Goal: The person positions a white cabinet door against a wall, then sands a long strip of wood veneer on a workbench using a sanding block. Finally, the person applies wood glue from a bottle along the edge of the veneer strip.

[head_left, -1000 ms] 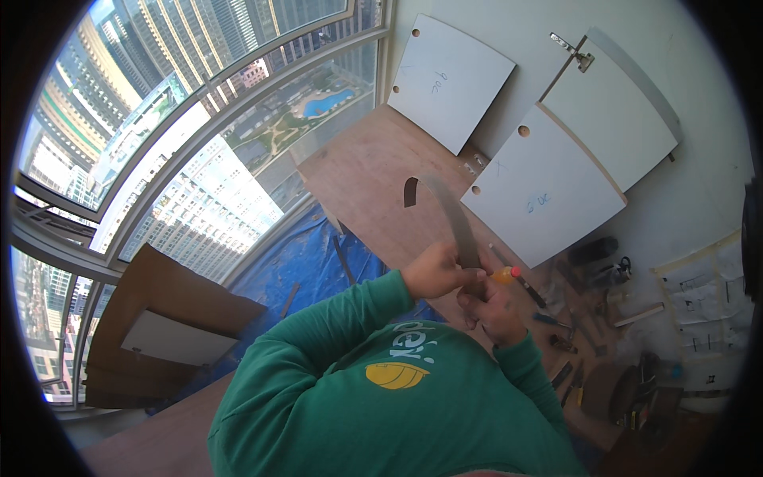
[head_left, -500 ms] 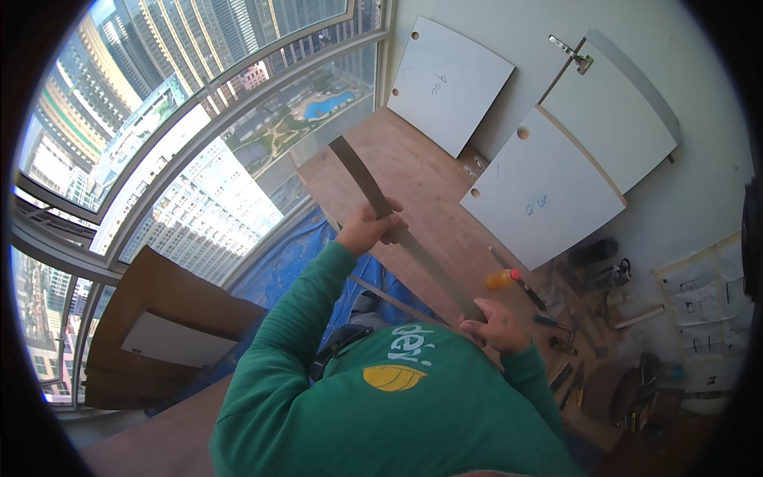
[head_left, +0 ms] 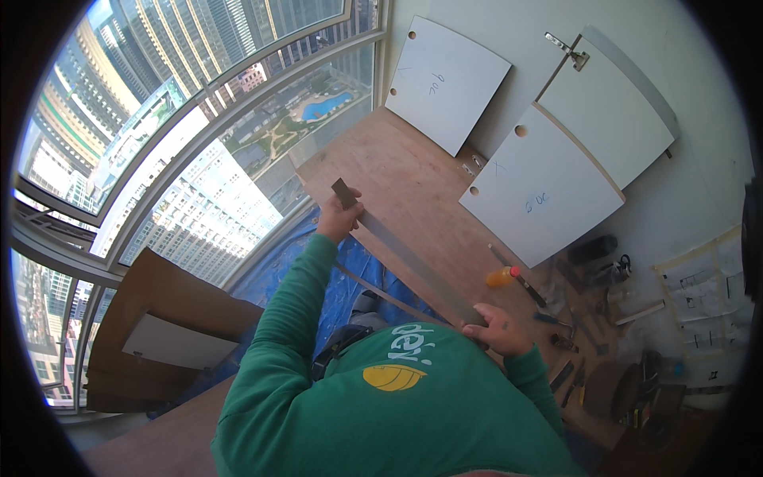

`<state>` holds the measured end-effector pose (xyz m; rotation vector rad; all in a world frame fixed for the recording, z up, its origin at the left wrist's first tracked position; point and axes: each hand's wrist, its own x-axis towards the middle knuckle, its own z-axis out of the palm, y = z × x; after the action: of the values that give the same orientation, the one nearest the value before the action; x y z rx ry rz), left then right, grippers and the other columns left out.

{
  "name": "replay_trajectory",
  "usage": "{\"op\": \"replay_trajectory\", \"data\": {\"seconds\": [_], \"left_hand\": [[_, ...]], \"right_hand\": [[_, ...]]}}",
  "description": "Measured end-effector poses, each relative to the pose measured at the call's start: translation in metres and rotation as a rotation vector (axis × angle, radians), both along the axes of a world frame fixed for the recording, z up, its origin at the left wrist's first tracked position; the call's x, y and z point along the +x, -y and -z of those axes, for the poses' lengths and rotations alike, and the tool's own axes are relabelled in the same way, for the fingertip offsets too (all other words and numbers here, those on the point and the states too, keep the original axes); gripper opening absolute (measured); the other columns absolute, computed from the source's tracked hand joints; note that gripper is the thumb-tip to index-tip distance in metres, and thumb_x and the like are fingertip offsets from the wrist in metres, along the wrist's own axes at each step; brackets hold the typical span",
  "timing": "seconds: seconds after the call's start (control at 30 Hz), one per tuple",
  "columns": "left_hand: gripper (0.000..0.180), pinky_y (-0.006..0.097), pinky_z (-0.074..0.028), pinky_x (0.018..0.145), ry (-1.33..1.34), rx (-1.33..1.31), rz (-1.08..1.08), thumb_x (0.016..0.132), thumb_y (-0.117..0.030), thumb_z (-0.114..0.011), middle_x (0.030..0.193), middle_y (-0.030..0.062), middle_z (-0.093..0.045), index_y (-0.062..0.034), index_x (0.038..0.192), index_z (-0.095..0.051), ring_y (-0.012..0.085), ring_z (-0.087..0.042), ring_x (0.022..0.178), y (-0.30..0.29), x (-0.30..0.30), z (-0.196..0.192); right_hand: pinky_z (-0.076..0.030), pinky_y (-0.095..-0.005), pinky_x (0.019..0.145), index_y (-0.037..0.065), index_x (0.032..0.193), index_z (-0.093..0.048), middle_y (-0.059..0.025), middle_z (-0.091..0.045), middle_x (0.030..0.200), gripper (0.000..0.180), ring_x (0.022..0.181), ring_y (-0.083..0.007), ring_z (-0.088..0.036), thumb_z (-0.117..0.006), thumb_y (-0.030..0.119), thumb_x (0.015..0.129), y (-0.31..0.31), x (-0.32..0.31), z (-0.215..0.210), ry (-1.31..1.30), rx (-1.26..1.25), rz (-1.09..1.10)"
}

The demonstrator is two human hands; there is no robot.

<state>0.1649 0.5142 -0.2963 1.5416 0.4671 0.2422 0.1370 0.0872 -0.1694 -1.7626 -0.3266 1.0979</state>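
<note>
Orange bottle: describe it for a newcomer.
Find the wooden worktop by the window. On it, between the right hand and the nearest white panel, sits the orange bottle. Its pinkish-red cap and colour separate it from nearby dark tools.

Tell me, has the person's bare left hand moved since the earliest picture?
Yes: judged against the red-capped orange bottle standing still, the bare left hand has moved away from it, leftward and up the picture.

The plywood surface (head_left: 397,175) bears two leaning white panels (head_left: 540,187), at one and two o'clock; toward four, an orange bottle (head_left: 500,277) and hand tools (head_left: 548,319).
</note>
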Motion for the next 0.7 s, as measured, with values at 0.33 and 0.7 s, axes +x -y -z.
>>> {"op": "replay_trajectory", "data": {"seconds": [0.33,0.7], "left_hand": [[0.030,0.029,-0.050,0.053,0.040,0.165,-0.177,0.096,-0.009,-0.073,0.084,0.0015,-0.065,-0.0075,0.125,-0.065,0.0106,-0.059,0.061,-0.018,-0.007,0.011],[0.027,0.037,-0.059,0.082,0.117,0.537,-0.294,0.096,-0.016,-0.073,0.105,0.0130,-0.078,-0.0062,0.122,-0.069,0.0226,-0.074,0.092,-0.036,-0.006,0.052]], "right_hand": [[-0.045,-0.0246,0.061,-0.001,0.119,-0.063,0.0015,-0.062,0.086,0.036,0.072,-0.0055,-0.053,-0.077,0.025,0.098,0.007,-0.006,0.006,0.046,0.011,-0.005],[-0.046,-0.0269,0.063,-0.002,0.118,-0.063,-0.0005,-0.062,0.087,0.041,0.073,-0.0070,-0.054,-0.077,0.030,0.098,0.000,-0.010,0.008,0.083,0.012,-0.005]]}}
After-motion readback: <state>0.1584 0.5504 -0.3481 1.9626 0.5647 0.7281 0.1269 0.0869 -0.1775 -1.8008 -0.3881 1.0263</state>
